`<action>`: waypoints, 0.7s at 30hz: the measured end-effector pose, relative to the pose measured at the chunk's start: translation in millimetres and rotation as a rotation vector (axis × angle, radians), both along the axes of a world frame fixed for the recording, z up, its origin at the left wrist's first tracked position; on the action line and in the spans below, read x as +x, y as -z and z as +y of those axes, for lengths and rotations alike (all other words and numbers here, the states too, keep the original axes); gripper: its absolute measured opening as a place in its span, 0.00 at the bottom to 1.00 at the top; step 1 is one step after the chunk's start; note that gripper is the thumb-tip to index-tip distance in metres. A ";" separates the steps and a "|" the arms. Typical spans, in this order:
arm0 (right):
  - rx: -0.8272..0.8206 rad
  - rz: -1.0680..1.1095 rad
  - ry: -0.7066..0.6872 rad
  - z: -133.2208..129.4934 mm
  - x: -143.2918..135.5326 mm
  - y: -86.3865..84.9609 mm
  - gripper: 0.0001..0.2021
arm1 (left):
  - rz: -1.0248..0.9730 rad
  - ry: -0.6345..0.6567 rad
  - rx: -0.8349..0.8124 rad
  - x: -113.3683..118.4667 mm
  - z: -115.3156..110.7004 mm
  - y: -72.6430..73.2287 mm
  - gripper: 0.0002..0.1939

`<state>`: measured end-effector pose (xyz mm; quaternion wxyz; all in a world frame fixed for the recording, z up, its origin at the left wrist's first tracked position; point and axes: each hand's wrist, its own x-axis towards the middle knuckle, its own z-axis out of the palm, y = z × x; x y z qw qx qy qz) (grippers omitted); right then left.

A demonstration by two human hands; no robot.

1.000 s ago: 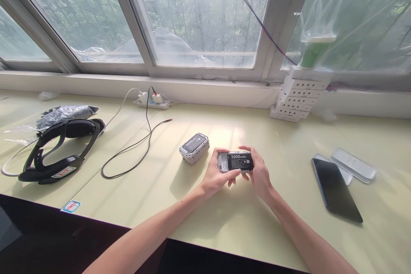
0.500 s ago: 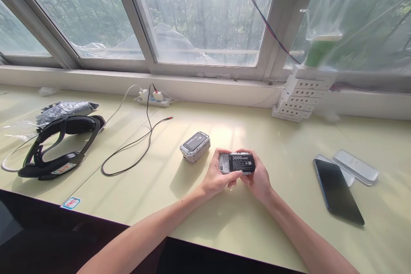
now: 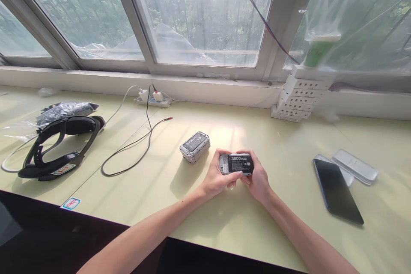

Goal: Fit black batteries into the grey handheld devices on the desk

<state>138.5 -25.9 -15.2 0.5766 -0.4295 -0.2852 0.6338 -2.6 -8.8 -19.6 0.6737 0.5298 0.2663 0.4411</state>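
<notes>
Between my two hands is a small grey open-backed device with a black battery (image 3: 241, 163) marked 3000mAh facing up. My left hand (image 3: 218, 175) grips its left end, the thumb lying along the lower edge. On the other side, my right hand (image 3: 259, 176) has its fingers wrapped round the right end. The undersides of the fingers and the device's back are hidden. Just left of the hands stands a stack of similar devices (image 3: 195, 147), its top one also showing a 3000mAh battery.
A black phone (image 3: 338, 190) lies partly over pale flat covers (image 3: 355, 166) on the right. White boxes (image 3: 298, 98) are stacked by the window. A black cable (image 3: 128, 150) runs from a power strip (image 3: 154, 101). At left rests a black headset (image 3: 61, 147) beside a plastic-wrapped packet (image 3: 66, 112).
Hardly anything differs. My right hand has shifted very slightly to the left on the device; my left hand keeps its grip.
</notes>
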 end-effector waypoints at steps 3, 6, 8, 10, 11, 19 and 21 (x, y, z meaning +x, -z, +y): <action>-0.017 0.004 0.014 0.0 -0.2 -0.4 0.18 | 0.002 0.003 -0.009 0.2 -0.2 -0.2 0.29; -0.020 -0.005 0.019 0.0 -0.3 -0.1 0.19 | 0.008 -0.001 -0.015 0.2 -0.5 -0.3 0.29; -0.016 -0.013 0.020 0.0 -0.3 0.2 0.19 | 0.009 -0.006 -0.015 0.2 -0.7 -0.2 0.29; -0.015 -0.013 0.021 -0.1 -0.5 0.0 0.19 | 0.008 -0.007 -0.008 0.2 -0.8 0.3 0.29; -0.017 -0.009 0.022 -0.1 -0.5 -0.2 0.19 | 0.007 -0.006 -0.003 0.1 -0.8 0.6 0.28; -0.024 0.024 0.033 0.8 -1.2 0.5 0.18 | 0.006 0.004 0.018 0.2 -0.5 1.1 0.27; -0.010 0.019 0.028 1.3 -1.7 1.4 0.18 | 0.010 0.004 0.021 0.0 -0.6 0.2 0.27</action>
